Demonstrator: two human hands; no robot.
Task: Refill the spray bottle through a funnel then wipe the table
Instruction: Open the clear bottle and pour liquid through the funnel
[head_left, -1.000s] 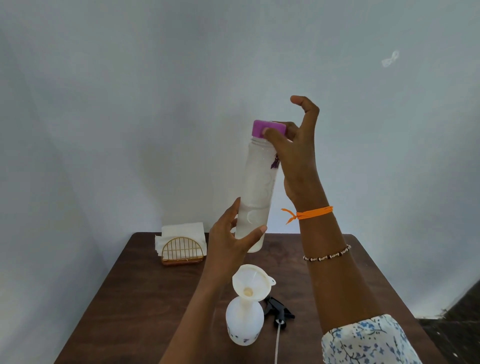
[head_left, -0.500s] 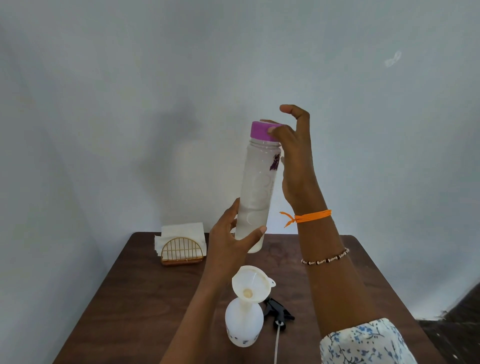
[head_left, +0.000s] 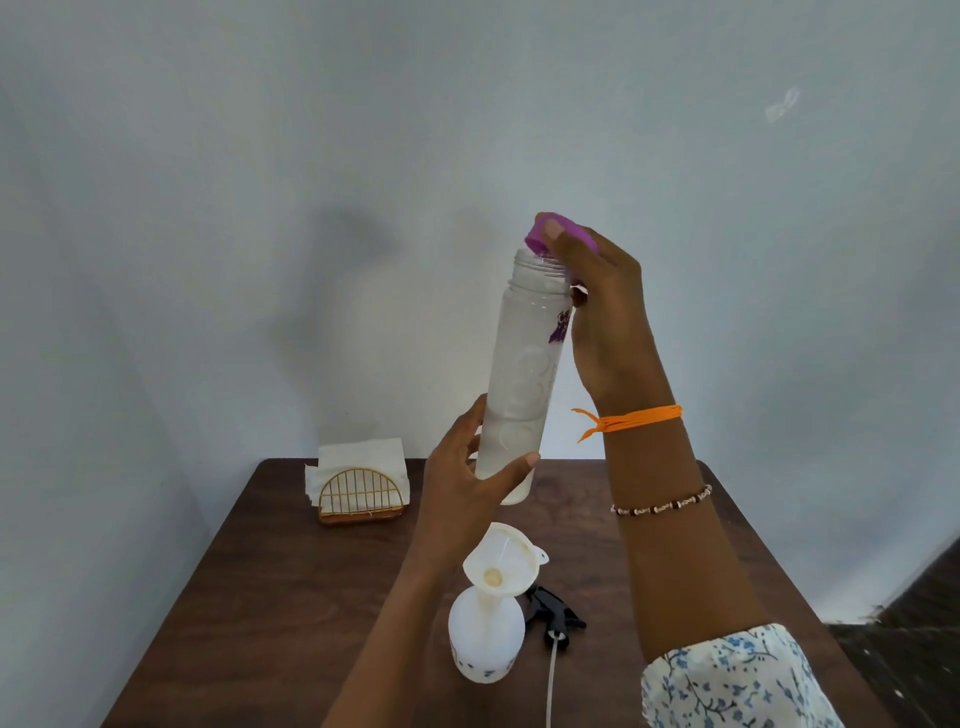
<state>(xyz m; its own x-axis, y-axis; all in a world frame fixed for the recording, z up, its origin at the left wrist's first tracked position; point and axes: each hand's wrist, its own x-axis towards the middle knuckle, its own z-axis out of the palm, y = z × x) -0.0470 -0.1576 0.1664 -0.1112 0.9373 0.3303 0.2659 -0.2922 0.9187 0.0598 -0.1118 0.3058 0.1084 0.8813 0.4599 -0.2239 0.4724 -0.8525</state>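
A tall clear water bottle (head_left: 524, 364) is held upright above the table. My left hand (head_left: 467, 483) grips its lower end. My right hand (head_left: 597, 306) holds the purple cap (head_left: 540, 236), which sits tilted, lifted off the bottle's threaded neck. Below stands the white spray bottle (head_left: 485, 636) with a white funnel (head_left: 504, 566) in its neck. Its black trigger head (head_left: 553, 616) with a white tube lies on the table just to the right.
The dark wooden table (head_left: 291, 597) stands against a pale wall. A gold wire holder with white napkins (head_left: 361, 483) sits at the back left. Dark floor shows at the far right.
My right hand closed over the purple cap and lifted it off the neck; before, it sat screwed on with the fingers partly raised. The bottle stayed in place.
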